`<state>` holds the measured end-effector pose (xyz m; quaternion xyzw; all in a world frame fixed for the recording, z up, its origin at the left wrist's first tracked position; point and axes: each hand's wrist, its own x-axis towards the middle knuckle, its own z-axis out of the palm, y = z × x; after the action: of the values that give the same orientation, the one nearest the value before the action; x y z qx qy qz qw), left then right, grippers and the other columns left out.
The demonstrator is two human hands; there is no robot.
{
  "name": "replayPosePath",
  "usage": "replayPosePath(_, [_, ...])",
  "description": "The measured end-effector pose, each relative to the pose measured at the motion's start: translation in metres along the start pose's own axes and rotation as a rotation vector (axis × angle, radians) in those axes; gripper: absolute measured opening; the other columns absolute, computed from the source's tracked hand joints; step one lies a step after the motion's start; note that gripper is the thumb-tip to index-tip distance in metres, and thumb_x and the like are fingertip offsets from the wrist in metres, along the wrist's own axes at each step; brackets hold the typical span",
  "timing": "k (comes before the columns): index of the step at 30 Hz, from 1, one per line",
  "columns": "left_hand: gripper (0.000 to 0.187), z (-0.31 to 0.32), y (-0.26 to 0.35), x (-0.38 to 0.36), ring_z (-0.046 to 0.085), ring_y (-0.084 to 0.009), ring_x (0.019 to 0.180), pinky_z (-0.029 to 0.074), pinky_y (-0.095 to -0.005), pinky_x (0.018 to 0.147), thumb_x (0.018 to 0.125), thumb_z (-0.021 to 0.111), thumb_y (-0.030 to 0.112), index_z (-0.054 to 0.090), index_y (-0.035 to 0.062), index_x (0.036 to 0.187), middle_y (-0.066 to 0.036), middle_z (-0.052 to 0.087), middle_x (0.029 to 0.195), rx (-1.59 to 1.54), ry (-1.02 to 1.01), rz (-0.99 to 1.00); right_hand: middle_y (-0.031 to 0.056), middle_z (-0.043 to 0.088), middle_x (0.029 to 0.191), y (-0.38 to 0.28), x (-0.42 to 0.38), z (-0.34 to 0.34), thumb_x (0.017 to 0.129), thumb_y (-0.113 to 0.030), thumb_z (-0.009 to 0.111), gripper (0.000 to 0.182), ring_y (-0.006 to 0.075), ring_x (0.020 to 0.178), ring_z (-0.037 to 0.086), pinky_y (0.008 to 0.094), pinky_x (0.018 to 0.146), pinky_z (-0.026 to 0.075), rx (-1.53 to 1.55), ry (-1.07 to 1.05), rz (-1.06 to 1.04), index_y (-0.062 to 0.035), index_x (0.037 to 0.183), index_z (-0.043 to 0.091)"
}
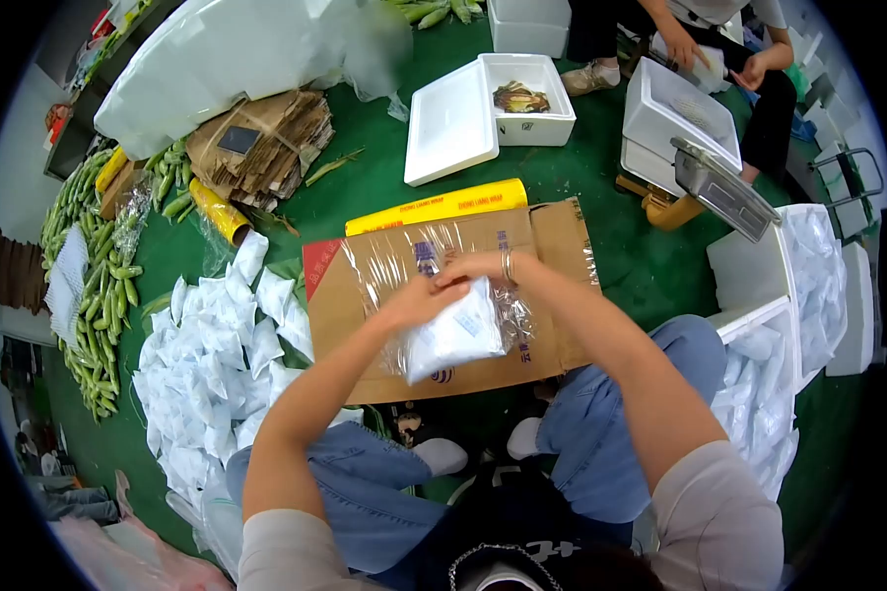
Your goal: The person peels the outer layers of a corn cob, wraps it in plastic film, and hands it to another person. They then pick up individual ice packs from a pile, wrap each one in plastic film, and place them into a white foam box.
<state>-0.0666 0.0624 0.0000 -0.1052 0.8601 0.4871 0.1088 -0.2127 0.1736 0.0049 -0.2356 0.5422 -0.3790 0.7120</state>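
On the flattened cardboard box in front of me lies a white ice pack with faint blue print, and clear plastic wrap surrounds it. My left hand is closed over the pack's upper left edge. Just above it, my right hand holds the film at the pack's top edge, its fingers close to the left fingers. Part of the fingertips is hidden in the film and behind the other hand. A yellow roll of wrap lies along the far edge of the cardboard.
A heap of white ice packs lies on my left. Foam boxes with packs stand on my right. An open foam box, a scale and a co-worker's hands are ahead. Green corn is piled far left.
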Motion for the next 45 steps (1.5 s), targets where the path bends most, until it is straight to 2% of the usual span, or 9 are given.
replayPosePath(5, [0.038, 0.058, 0.014, -0.067, 0.063, -0.0148, 0.073, 0.053, -0.0291, 0.067, 0.094, 0.054, 0.042, 0.061, 0.0088, 0.112, -0.005, 0.066, 0.091, -1.108, -0.439, -0.621, 0.0071, 0.069, 0.11, 0.051, 0.021, 0.021, 0.089, -0.03, 0.061, 0.034, 0.0153, 0.1, 0.063, 0.0274, 0.09, 0.047, -0.264, 0.037, -0.303, -0.0029, 0.108, 0.07])
replayPosePath(13, [0.086, 0.13, 0.063, -0.155, 0.066, -0.025, 0.069, 0.052, -0.0365, 0.066, 0.081, 0.045, 0.074, 0.069, -0.0094, 0.082, -0.018, 0.067, 0.074, 0.043, -0.15, -0.564, 0.0074, 0.07, 0.105, 0.081, -0.001, 0.075, 0.087, -0.028, 0.065, 0.031, 0.015, 0.097, 0.063, 0.0284, 0.086, 0.048, -0.489, 0.27, -0.333, -0.003, 0.104, 0.07])
replayPosePath(17, [0.048, 0.242, 0.037, -0.252, 0.061, -0.0194, 0.094, 0.05, -0.0302, 0.085, 0.097, 0.051, 0.04, 0.058, -0.0001, 0.121, -0.011, 0.064, 0.11, -1.415, -0.339, -0.793, 0.009, 0.071, 0.098, 0.097, 0.022, 0.079, 0.081, -0.03, 0.068, 0.031, 0.023, 0.093, 0.064, 0.035, 0.084, 0.05, -0.23, 0.519, -0.709, -0.0056, 0.099, 0.072])
replayPosePath(21, [0.04, 0.176, 0.073, -0.279, 0.056, -0.0143, 0.102, 0.045, -0.0264, 0.088, 0.096, 0.053, 0.036, 0.064, 0.0036, 0.116, -0.012, 0.064, 0.112, -0.383, -0.822, -0.604, 0.0133, 0.068, 0.102, 0.076, -0.038, 0.117, 0.082, -0.037, 0.064, 0.035, 0.0332, 0.094, 0.062, 0.0375, 0.095, 0.045, -0.984, 0.596, -0.506, -0.0141, 0.108, 0.069])
replayPosePath(25, [0.058, 0.17, 0.034, -0.262, 0.058, -0.0155, 0.085, 0.048, -0.0324, 0.074, 0.091, 0.051, 0.055, 0.056, 0.0006, 0.11, -0.011, 0.063, 0.092, -1.049, -0.345, -0.224, 0.0107, 0.067, 0.107, 0.047, -0.14, 0.171, 0.096, -0.036, 0.05, 0.038, 0.0226, 0.108, 0.059, 0.0375, 0.099, 0.041, -0.173, 0.146, -0.577, -0.0047, 0.112, 0.066])
replayPosePath(27, [0.066, 0.133, 0.03, -0.232, 0.064, -0.0182, 0.07, 0.054, -0.0324, 0.055, 0.092, 0.039, 0.063, 0.061, 0.0021, 0.103, -0.009, 0.064, 0.08, -1.964, -0.871, -0.476, 0.0086, 0.066, 0.107, 0.051, -0.184, 0.196, 0.099, -0.031, 0.047, 0.037, 0.0176, 0.108, 0.058, 0.0341, 0.099, 0.041, -0.079, -0.035, -0.795, -0.0014, 0.113, 0.064])
replayPosePath(35, [0.046, 0.107, 0.183, -0.209, 0.053, -0.0235, 0.111, 0.042, -0.0362, 0.097, 0.097, 0.045, 0.022, 0.037, -0.0029, 0.134, -0.018, 0.051, 0.124, -0.373, 0.457, 0.384, 0.013, 0.055, 0.069, 0.072, -0.181, 0.187, 0.093, -0.024, 0.056, 0.025, 0.0236, 0.074, 0.058, 0.0415, 0.065, 0.042, 0.456, 1.291, -0.977, -0.001, 0.095, 0.048])
replayPosePath(40, [0.047, 0.078, 0.169, -0.163, 0.058, -0.0255, 0.101, 0.048, -0.0366, 0.088, 0.097, 0.044, 0.031, 0.04, -0.0008, 0.131, -0.017, 0.054, 0.116, -0.501, 1.093, 0.231, 0.0308, 0.05, 0.123, 0.034, -0.227, 0.267, 0.084, -0.028, 0.065, 0.057, 0.0441, 0.109, 0.052, 0.0381, 0.091, 0.043, -0.479, 1.455, -0.872, -0.0009, 0.131, 0.045])
replayPosePath(45, [0.051, 0.083, 0.135, -0.129, 0.064, -0.0222, 0.079, 0.054, -0.0336, 0.068, 0.095, 0.046, 0.041, 0.045, -0.0005, 0.125, -0.015, 0.057, 0.104, -1.335, -0.097, -0.186, 0.0338, 0.012, 0.148, 0.026, -0.246, 0.282, 0.065, -0.034, 0.077, 0.08, 0.0535, 0.131, 0.025, 0.0566, 0.104, 0.027, -0.973, 1.318, -0.807, -0.0109, 0.136, 0.047])
